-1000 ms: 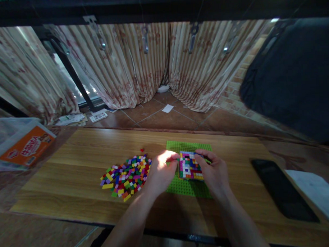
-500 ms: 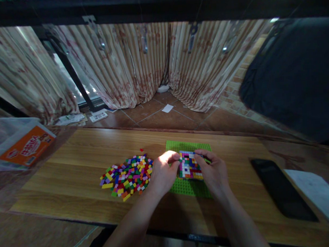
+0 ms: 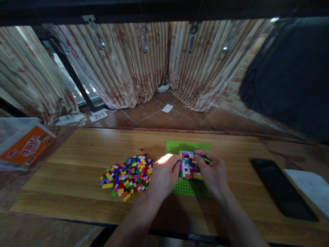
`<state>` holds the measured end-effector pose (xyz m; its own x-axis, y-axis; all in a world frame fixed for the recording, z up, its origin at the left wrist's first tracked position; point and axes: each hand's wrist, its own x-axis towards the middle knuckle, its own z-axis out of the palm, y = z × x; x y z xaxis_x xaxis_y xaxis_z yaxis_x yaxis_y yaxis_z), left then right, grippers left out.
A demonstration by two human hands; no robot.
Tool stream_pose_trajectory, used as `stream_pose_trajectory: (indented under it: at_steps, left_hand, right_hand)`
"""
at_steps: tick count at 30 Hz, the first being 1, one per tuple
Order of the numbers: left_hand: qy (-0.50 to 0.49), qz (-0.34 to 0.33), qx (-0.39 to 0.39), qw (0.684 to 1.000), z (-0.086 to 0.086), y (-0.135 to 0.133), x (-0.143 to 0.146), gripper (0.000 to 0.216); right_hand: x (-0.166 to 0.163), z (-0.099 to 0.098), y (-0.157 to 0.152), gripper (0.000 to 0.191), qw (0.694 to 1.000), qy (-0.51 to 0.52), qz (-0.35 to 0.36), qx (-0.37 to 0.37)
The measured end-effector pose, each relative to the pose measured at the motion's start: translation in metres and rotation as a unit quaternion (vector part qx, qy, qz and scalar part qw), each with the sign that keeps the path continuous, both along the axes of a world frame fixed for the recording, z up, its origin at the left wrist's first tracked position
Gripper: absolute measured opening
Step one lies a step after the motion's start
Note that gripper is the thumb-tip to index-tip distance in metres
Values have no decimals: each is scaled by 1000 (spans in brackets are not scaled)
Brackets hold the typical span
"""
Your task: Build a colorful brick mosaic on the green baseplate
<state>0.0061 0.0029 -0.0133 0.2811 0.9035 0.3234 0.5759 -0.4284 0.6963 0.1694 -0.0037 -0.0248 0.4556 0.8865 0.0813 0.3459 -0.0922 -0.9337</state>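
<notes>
A patchwork build of coloured toy bricks point(image 3: 187, 169) sits over the green studded baseplate point(image 3: 193, 190). At its left edge, my left hand point(image 3: 164, 174) has thumb and index finger closed against the bricks. My right hand point(image 3: 213, 169) grips the far right side, its thumb lying over the top and its fingers curled around the edge. Part of the build's right side is hidden under that hand. Just left of my left hand spreads a pile of loose toy bricks point(image 3: 128, 175) in many colours.
One red brick point(image 3: 141, 150) lies apart behind the pile on the wooden table point(image 3: 74, 170). A black phone-like slab point(image 3: 282, 189) and a white paper sheet point(image 3: 315, 194) lie at the right. A clear plastic box with an orange label point(image 3: 27, 146) stands at the left.
My left hand has shifted slightly right and nearer, its fingers drawn in along the build's left edge. My right hand keeps almost the same place on the bricks.
</notes>
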Motion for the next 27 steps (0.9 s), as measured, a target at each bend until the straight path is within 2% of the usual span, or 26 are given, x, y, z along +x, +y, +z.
stream_pose_trajectory:
  at_steps: [6,13,19,27]
  left_hand:
    - [-54,12,-28,998,2,1,3,18]
    - [-131,33,-50,990,-5,3,8,14]
    - [-156,40,-80,984,-6,6,9,11]
    - [-208,32,-117,971,-2,8,10,12]
  right_hand:
    - [0,1,-1,26,1000,-14,6,0]
    - [-2,3,-2,29,1000,-18,13,9]
    - [-9,6,-4,27,993,-106,38,38]
    - [-12,4,-3,32,986,-155,57,32]
